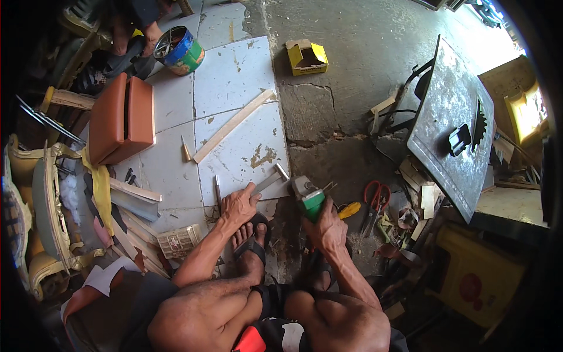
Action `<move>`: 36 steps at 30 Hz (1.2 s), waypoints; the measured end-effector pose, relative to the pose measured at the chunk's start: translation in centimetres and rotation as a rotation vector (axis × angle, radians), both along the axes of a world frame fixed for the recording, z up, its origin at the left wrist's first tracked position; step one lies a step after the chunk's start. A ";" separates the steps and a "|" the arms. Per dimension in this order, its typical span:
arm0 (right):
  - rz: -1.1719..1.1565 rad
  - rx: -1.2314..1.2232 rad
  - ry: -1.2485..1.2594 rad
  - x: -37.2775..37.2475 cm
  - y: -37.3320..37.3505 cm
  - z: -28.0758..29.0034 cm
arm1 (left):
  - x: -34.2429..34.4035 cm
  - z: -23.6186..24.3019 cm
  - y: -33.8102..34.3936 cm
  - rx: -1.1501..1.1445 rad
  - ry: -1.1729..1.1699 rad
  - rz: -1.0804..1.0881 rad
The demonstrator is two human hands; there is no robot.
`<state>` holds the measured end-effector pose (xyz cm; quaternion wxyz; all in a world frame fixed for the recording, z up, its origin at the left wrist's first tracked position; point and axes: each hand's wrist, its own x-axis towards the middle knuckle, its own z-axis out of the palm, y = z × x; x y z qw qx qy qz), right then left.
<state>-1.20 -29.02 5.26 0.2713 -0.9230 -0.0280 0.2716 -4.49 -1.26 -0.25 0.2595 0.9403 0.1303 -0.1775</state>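
My left hand (237,205) is closed on a flat grey metal tool (268,183) with a short silver crosspiece at its far end, held over the pale tiles above my left foot. My right hand (325,226) grips a green and silver tool (311,199), possibly a power tool, right of the flat one. A narrow metal rod (217,185) stands out just beyond my left fingers. Red-handled scissors (373,205) and a yellow-handled tool (350,209) lie right of my right hand. A wooden strip (231,126) and an awl-like tool (185,149) lie farther forward.
A leaning metal saw table (446,188), scrap wood (427,205) and a yellow case (481,270) crowd the right. Left are an orange upholstered piece (114,117) and chair frames (58,258). Ahead sit a paint tin (185,61) and yellow box (308,64); another person's feet (123,44) show upper left.
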 end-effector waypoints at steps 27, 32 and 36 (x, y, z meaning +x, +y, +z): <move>0.016 0.045 0.083 1.6 1.4 0.5 | -0.1 0.4 0.0 -0.016 -0.020 0.008; 0.052 -0.014 0.061 1.7 1.3 1.6 | 0.2 0.8 0.5 0.016 -0.050 -0.020; 0.090 -0.036 -0.006 2.2 1.3 0.4 | 0.8 0.7 0.6 -0.035 -0.061 -0.026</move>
